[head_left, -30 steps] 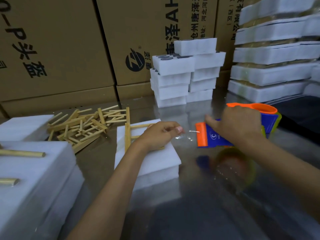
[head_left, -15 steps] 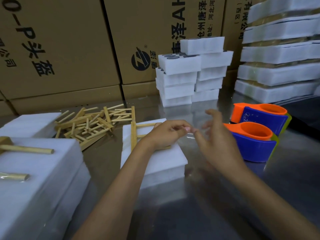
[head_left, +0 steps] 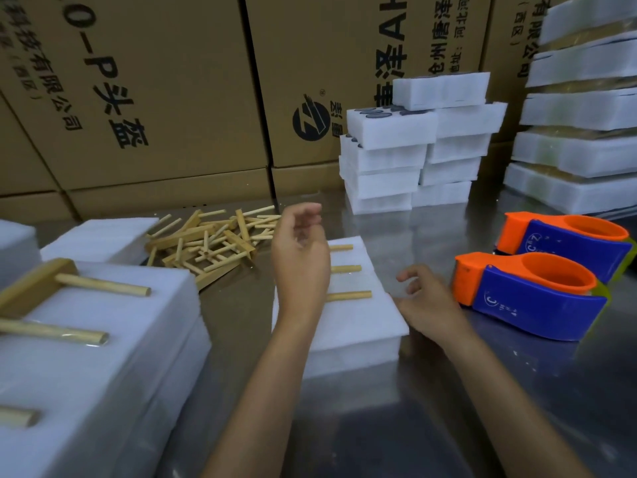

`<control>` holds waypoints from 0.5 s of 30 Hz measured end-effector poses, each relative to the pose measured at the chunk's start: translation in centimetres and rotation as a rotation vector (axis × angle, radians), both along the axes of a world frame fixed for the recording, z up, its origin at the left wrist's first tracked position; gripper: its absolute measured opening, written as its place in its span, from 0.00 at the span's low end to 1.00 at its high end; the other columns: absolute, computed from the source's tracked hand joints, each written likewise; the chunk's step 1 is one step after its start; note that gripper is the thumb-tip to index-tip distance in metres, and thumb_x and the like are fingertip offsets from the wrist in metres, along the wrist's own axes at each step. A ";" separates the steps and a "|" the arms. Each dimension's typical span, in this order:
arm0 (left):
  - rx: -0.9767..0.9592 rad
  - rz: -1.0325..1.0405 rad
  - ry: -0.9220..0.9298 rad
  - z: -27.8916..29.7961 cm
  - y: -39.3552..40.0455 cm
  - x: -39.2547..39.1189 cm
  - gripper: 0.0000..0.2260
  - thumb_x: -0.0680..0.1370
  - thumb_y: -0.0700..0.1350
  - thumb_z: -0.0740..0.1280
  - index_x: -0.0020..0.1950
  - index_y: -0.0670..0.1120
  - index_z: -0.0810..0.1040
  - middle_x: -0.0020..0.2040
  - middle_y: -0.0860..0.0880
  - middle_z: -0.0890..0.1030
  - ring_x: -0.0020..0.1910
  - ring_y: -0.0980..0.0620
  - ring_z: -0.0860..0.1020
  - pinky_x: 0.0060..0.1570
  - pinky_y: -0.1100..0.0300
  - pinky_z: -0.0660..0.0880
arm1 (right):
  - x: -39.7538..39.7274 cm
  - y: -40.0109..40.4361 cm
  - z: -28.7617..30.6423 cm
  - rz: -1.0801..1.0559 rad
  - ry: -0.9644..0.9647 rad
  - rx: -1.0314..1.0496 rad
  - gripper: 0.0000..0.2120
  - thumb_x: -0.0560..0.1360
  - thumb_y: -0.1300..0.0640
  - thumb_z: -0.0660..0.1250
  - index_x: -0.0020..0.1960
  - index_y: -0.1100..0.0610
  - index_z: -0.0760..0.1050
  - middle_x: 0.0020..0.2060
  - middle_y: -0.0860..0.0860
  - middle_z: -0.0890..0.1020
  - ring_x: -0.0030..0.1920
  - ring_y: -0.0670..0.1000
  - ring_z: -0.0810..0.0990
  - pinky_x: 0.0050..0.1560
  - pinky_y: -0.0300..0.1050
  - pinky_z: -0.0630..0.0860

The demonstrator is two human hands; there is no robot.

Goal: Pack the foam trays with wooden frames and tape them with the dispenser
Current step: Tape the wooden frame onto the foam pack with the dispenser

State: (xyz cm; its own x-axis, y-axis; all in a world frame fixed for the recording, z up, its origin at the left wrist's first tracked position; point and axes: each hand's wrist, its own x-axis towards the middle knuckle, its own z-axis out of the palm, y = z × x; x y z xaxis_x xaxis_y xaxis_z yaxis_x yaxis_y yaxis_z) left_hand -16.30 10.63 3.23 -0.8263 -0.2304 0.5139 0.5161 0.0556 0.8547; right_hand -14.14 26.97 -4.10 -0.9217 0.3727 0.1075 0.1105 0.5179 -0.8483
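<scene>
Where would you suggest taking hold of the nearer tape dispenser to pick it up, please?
Probably grip the nearer tape dispenser across its blue body, coming from above with the right hand, which hovers open just left of it. Its long blue sides are exposed, and its orange blade end points toward the foam tray.

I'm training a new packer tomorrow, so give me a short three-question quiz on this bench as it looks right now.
1. True or false: the right hand grips the nearer orange-and-blue tape dispenser.
2. How many round wooden dowels show beside the left hand on the white foam tray in the middle?
3. The loose pile of wooden frames lies: A) on the stack of small white foam blocks; B) on the metal table, left of the middle tray; C) inside a cardboard box.

Key: 1 false, it holds nothing; 2 three; 3 B.
</scene>
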 end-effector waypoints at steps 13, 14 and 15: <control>-0.102 -0.112 -0.835 -2.2 -4.0 -0.7 0.15 0.80 0.55 0.62 0.60 0.48 0.76 0.42 0.51 0.77 0.36 0.55 0.77 0.26 0.63 0.70 | 2.5 -2.5 2.0 0.023 -0.009 -0.251 0.25 0.77 0.35 0.60 0.47 0.55 0.82 0.40 0.45 0.84 0.46 0.45 0.80 0.51 0.41 0.75; -0.088 -0.129 -0.752 -2.2 -4.1 -0.6 0.13 0.80 0.53 0.63 0.62 0.49 0.76 0.43 0.52 0.78 0.37 0.54 0.78 0.24 0.67 0.71 | 2.6 -2.8 2.1 0.022 0.039 -0.282 0.23 0.77 0.36 0.62 0.50 0.55 0.81 0.44 0.46 0.84 0.49 0.47 0.81 0.53 0.43 0.76; -0.019 -0.189 -0.649 -2.3 -4.3 -0.3 0.13 0.80 0.52 0.65 0.63 0.51 0.75 0.46 0.51 0.81 0.39 0.52 0.81 0.27 0.69 0.73 | 2.7 -3.1 2.3 0.044 0.097 -0.344 0.19 0.77 0.38 0.63 0.52 0.52 0.81 0.46 0.45 0.84 0.51 0.46 0.81 0.50 0.41 0.76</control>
State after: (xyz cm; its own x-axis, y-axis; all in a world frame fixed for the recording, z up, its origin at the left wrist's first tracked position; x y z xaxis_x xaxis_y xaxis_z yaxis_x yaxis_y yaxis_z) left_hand -16.60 6.34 0.93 -0.9941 -0.0469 -0.0978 -0.0994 0.0330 0.9945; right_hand -11.45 23.86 -1.75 -0.9293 0.3627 0.0700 0.0054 0.2029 -0.9792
